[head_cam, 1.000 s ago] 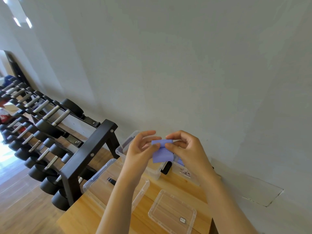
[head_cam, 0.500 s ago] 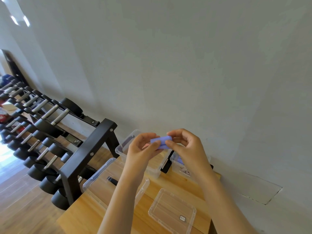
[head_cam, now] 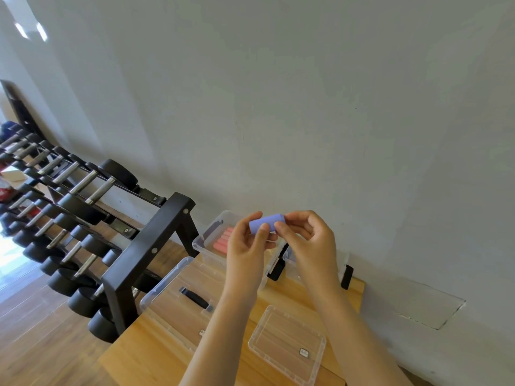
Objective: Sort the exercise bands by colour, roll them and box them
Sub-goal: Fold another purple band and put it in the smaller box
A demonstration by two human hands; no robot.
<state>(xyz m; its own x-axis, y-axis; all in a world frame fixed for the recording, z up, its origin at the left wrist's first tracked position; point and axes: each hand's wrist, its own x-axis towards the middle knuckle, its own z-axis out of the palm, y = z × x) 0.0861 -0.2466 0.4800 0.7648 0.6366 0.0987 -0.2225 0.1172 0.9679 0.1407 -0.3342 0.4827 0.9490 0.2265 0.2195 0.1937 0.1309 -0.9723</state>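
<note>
Wooden and pale, the table [head_cam: 156, 355] carried two clear lids nearest the camera: a small lid [head_cam: 287, 344] on the right and a larger lid [head_cam: 178, 299] with a black handle on the left. Above them the left hand [head_cam: 246, 246] and right hand [head_cam: 312, 240] were raised off the table, their curled fingers and thumbs pinching a rolled purple band [head_cam: 266, 223] between them, one hand at each end. Behind the hands stood a clear box [head_cam: 211, 238] holding pink rolls [head_cam: 223, 240] and a second box [head_cam: 289, 257], mostly hidden, with a black dumbbell rack [head_cam: 147, 254] on the left.
</note>
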